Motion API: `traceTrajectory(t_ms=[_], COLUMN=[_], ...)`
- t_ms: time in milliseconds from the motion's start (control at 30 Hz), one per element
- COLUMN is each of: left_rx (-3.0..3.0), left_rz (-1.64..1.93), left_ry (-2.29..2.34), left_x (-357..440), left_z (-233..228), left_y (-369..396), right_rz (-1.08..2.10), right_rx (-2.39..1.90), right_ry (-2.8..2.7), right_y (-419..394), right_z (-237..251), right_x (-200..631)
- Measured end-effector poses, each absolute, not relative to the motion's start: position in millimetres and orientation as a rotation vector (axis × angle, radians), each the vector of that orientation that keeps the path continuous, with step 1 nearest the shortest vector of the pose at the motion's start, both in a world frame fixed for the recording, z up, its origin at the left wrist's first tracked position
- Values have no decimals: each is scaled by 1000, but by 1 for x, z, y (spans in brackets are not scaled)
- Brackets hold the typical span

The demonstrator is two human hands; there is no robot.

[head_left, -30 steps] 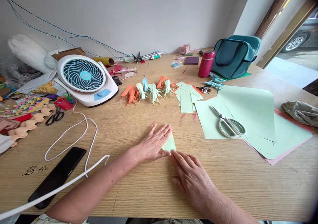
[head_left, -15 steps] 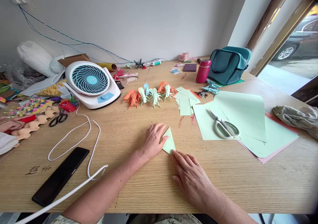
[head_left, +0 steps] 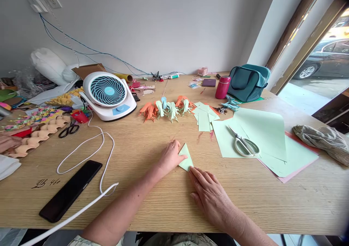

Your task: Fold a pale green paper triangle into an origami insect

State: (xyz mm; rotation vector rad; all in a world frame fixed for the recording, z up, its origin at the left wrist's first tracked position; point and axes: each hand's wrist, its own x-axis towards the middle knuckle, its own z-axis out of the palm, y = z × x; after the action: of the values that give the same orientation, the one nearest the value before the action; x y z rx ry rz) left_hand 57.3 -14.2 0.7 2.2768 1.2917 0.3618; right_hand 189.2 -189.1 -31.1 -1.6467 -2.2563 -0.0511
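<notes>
A small folded light-green paper [head_left: 185,158] lies flat on the table, its pointed end away from me. My left hand [head_left: 171,155] is at its left edge, fingers curled in and the thumb pressed onto the paper. At the lower right corner of the paper, my right hand [head_left: 209,188] lies with its fingers stretched out, their tips resting on the corner; its thumb is apart from the fingers. Beyond the hands stand folded paper figures [head_left: 172,110] in orange, green and blue. Cut green paper strips [head_left: 204,119] lie to the right of these figures.
Scissors [head_left: 243,144] rest on green sheets [head_left: 264,126] at right. A fan [head_left: 109,93], a white cable [head_left: 79,144] and a black phone [head_left: 71,191] occupy the left. Behind are a pink bottle [head_left: 223,87] and teal bag [head_left: 249,83]. Another person's hand [head_left: 9,143] shows at far left.
My left fingers have curled in from a more stretched-out pose, the thumb still on the paper. My right hand stays at the corner. The camera view has shifted slightly.
</notes>
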Motion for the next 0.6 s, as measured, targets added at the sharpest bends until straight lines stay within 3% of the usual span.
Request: traceTrajectory(t_ms=[267, 500, 600], left_rx=[2044, 1407, 1318], left_rz=[395, 533, 567], left_ry=[1136, 727, 691], left_x=[52, 53, 52], left_z=[-2, 7, 13], left_y=[-7, -10, -14], right_rz=[111, 808, 1133], right_rx=[-1565, -1471, -1439], right_ry=[-2186, -1374, -1304], right_y=[-192, -157, -127], right_z=[-29, -3, 9], right_x=[192, 216, 219])
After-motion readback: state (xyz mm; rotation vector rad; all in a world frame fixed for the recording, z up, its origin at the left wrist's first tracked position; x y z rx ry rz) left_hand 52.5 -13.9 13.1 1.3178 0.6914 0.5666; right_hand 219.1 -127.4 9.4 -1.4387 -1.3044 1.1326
